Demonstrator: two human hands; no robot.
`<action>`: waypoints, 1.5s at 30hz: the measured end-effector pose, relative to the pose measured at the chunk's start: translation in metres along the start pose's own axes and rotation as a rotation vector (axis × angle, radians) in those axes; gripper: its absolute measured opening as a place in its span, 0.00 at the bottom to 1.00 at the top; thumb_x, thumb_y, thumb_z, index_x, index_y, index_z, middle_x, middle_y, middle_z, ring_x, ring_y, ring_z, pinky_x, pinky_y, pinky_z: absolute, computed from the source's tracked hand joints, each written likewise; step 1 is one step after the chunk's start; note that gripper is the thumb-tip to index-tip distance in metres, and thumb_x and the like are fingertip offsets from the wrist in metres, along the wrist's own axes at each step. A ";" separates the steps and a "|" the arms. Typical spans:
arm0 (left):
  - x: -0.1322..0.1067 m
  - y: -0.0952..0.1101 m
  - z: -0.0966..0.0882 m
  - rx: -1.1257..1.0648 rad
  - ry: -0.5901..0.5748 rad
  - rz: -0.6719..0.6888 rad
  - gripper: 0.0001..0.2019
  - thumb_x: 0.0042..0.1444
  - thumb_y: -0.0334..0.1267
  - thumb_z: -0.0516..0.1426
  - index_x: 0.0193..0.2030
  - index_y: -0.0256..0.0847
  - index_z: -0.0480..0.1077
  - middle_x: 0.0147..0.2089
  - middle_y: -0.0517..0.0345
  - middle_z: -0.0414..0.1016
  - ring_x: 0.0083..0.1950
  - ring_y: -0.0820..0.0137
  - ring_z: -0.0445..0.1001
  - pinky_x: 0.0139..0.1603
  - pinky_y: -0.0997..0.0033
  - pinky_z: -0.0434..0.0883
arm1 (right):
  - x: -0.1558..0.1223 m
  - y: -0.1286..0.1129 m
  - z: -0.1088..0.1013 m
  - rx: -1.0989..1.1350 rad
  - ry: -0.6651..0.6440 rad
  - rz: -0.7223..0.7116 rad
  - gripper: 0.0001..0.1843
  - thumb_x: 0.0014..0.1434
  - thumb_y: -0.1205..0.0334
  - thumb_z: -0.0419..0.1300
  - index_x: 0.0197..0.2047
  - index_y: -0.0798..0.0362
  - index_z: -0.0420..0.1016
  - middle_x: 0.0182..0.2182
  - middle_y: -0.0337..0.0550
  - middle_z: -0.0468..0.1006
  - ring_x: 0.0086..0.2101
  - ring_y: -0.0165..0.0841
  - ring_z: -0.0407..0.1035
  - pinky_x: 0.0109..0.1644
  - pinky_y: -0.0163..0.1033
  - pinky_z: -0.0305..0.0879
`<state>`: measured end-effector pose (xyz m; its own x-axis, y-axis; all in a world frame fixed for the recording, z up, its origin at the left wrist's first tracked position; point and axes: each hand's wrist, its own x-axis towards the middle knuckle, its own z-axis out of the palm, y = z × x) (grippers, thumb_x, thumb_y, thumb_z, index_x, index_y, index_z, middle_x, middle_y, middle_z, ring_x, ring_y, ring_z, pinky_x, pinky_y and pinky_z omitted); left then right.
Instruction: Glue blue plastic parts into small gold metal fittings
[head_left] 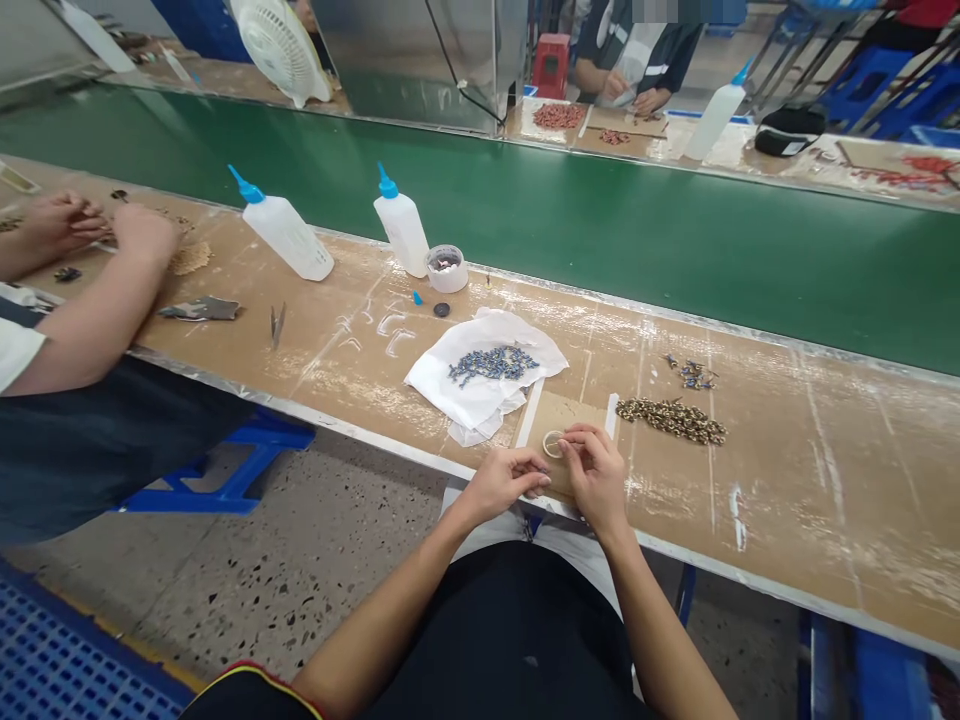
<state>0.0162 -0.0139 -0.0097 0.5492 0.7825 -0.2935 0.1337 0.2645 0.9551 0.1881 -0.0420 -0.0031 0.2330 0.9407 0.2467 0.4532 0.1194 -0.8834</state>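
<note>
At the near edge of the worktop (pixel 787 480), the person's left hand (pixel 504 482) and right hand (pixel 596 472) are meeting over a small cardboard pad (pixel 562 412). Both hands are curling nearly closed, fingertips pinched together; whatever tiny piece they may be gripping is too small to tell. A pale ring (pixel 553 443) is lying on the pad just beside the right hand's fingertips, and whether it is touching them cannot be told.

Just left of the pad, a white cloth (pixel 480 385) is carrying a heap of small blue-grey parts (pixel 491 363). To the right of the pad, a pile of brass-coloured parts (pixel 673 418) is sitting near the front edge, with a few loose bluish pieces (pixel 694 374) behind it. Toward the far edge, two squeeze bottles with blue nozzles (pixel 285 232) (pixel 402 228) are standing beside a small round tub (pixel 447 268). Behind the worktop a green conveyor belt (pixel 600 230) is stretching across. At the left end, a co-worker's hands (pixel 90 228) are working over their own small parts.
</note>
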 end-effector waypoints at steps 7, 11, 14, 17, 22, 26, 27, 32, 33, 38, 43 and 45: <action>0.002 -0.004 -0.006 -0.003 -0.010 0.007 0.12 0.56 0.42 0.62 0.39 0.33 0.76 0.28 0.55 0.78 0.29 0.70 0.77 0.32 0.74 0.75 | 0.004 0.032 -0.066 -0.193 0.201 0.114 0.16 0.66 0.50 0.54 0.48 0.53 0.73 0.42 0.49 0.78 0.39 0.37 0.73 0.42 0.43 0.70; 0.001 0.003 -0.008 -0.010 -0.017 0.021 0.14 0.59 0.44 0.60 0.43 0.33 0.75 0.36 0.49 0.81 0.34 0.68 0.79 0.38 0.70 0.77 | -0.001 0.075 -0.133 -0.369 0.414 0.250 0.21 0.64 0.47 0.54 0.46 0.57 0.74 0.37 0.53 0.77 0.34 0.40 0.71 0.39 0.46 0.66; -0.004 0.008 -0.008 -0.023 -0.011 -0.011 0.15 0.59 0.45 0.61 0.43 0.33 0.75 0.37 0.48 0.81 0.35 0.67 0.79 0.40 0.68 0.77 | -0.001 0.100 -0.161 -0.424 0.397 0.279 0.21 0.61 0.47 0.56 0.42 0.57 0.75 0.35 0.53 0.77 0.32 0.40 0.70 0.39 0.46 0.66; -0.010 0.013 -0.006 -0.033 -0.011 -0.069 0.16 0.57 0.47 0.62 0.42 0.34 0.76 0.40 0.48 0.81 0.39 0.65 0.79 0.44 0.65 0.77 | 0.006 0.116 -0.170 -0.433 0.344 0.269 0.20 0.60 0.48 0.56 0.42 0.57 0.76 0.35 0.52 0.77 0.32 0.40 0.71 0.39 0.47 0.66; -0.015 0.026 -0.008 0.023 0.021 -0.090 0.16 0.56 0.48 0.63 0.41 0.36 0.77 0.39 0.50 0.80 0.39 0.64 0.77 0.43 0.69 0.75 | 0.023 0.126 -0.175 -0.406 0.238 0.228 0.18 0.60 0.50 0.56 0.43 0.54 0.77 0.38 0.49 0.76 0.33 0.38 0.71 0.42 0.46 0.67; -0.013 0.037 -0.013 0.108 0.053 -0.060 0.15 0.57 0.48 0.61 0.41 0.37 0.77 0.33 0.54 0.78 0.36 0.66 0.75 0.38 0.72 0.72 | 0.031 0.126 -0.178 -0.392 0.199 0.214 0.14 0.57 0.50 0.58 0.34 0.52 0.77 0.33 0.45 0.75 0.33 0.39 0.71 0.41 0.46 0.66; -0.012 0.040 -0.015 0.133 0.062 -0.047 0.15 0.57 0.48 0.61 0.40 0.37 0.77 0.32 0.54 0.77 0.35 0.67 0.74 0.37 0.72 0.71 | 0.032 0.125 -0.179 -0.386 0.198 0.213 0.14 0.56 0.49 0.59 0.31 0.51 0.77 0.32 0.45 0.75 0.32 0.40 0.70 0.40 0.46 0.65; -0.014 0.057 -0.019 0.237 0.087 -0.007 0.16 0.55 0.50 0.61 0.37 0.37 0.78 0.30 0.54 0.76 0.34 0.65 0.73 0.36 0.71 0.70 | 0.037 0.115 -0.181 -0.297 0.182 0.208 0.16 0.51 0.47 0.64 0.24 0.51 0.74 0.24 0.42 0.75 0.26 0.39 0.70 0.33 0.42 0.64; -0.014 0.061 -0.019 0.251 0.097 0.003 0.16 0.55 0.50 0.61 0.38 0.38 0.78 0.31 0.54 0.76 0.35 0.65 0.73 0.37 0.71 0.70 | 0.038 0.112 -0.181 -0.269 0.179 0.209 0.17 0.51 0.46 0.64 0.23 0.51 0.74 0.22 0.42 0.75 0.25 0.39 0.70 0.31 0.42 0.64; -0.019 0.086 -0.016 0.230 0.126 0.099 0.18 0.56 0.52 0.59 0.40 0.40 0.79 0.36 0.51 0.78 0.38 0.63 0.76 0.41 0.70 0.73 | 0.040 0.096 -0.173 -0.111 0.220 0.215 0.20 0.53 0.44 0.64 0.26 0.53 0.74 0.23 0.44 0.78 0.25 0.39 0.72 0.30 0.41 0.67; -0.021 0.098 -0.010 0.233 0.174 0.124 0.16 0.54 0.51 0.60 0.38 0.42 0.80 0.35 0.51 0.80 0.37 0.62 0.76 0.41 0.69 0.74 | 0.029 0.067 -0.141 0.048 0.213 0.181 0.21 0.56 0.42 0.63 0.39 0.53 0.78 0.28 0.45 0.80 0.30 0.40 0.74 0.34 0.43 0.72; -0.020 0.097 -0.008 0.261 0.226 0.118 0.15 0.52 0.50 0.61 0.38 0.42 0.80 0.37 0.51 0.80 0.40 0.61 0.76 0.43 0.67 0.74 | 0.019 0.048 -0.123 0.087 0.201 0.147 0.18 0.57 0.44 0.63 0.37 0.52 0.79 0.30 0.45 0.79 0.32 0.40 0.74 0.35 0.41 0.71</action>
<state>0.0116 0.0002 0.0886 0.3814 0.9115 -0.1540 0.3018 0.0347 0.9527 0.3197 -0.0570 0.0084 0.4612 0.8690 0.1793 0.3276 0.0210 -0.9446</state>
